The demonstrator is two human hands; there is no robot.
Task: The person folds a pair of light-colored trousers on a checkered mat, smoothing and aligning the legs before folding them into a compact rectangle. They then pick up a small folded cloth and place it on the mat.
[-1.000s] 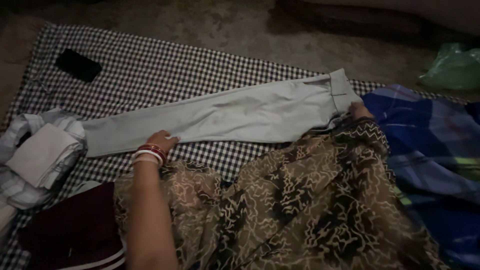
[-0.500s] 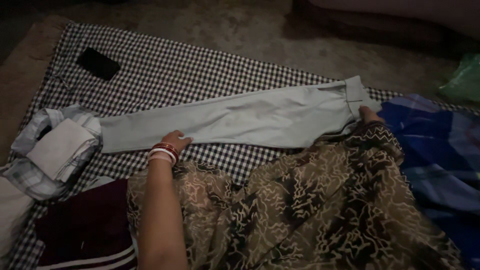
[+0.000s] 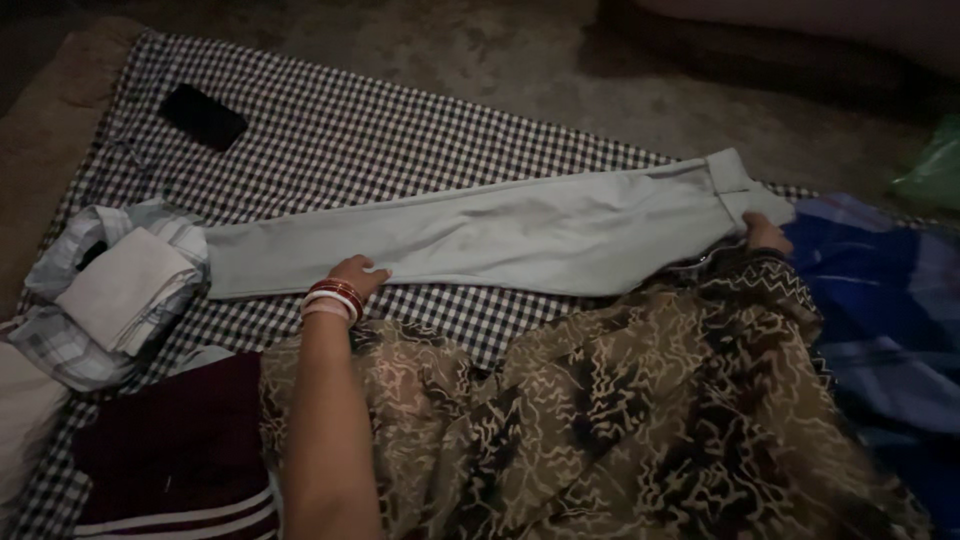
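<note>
A: Pale trousers lie flat across frame centre on the checked cloth. Left hand presses the lower edge, fingers spread narrow.

B: Right hand, centre right at the waistband; grip unclear. Keep both edges taut and aligned.

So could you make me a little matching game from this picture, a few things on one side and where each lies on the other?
Things:
1. dark phone
2. pale trousers
3. folded white cloth
4. green bag

Places:
A. far right edge, on the floor
B. stretched across the checked sheet
C. sheet's far left corner
D. on a plaid garment, left

Pairs: 1-C, 2-B, 3-D, 4-A
</note>
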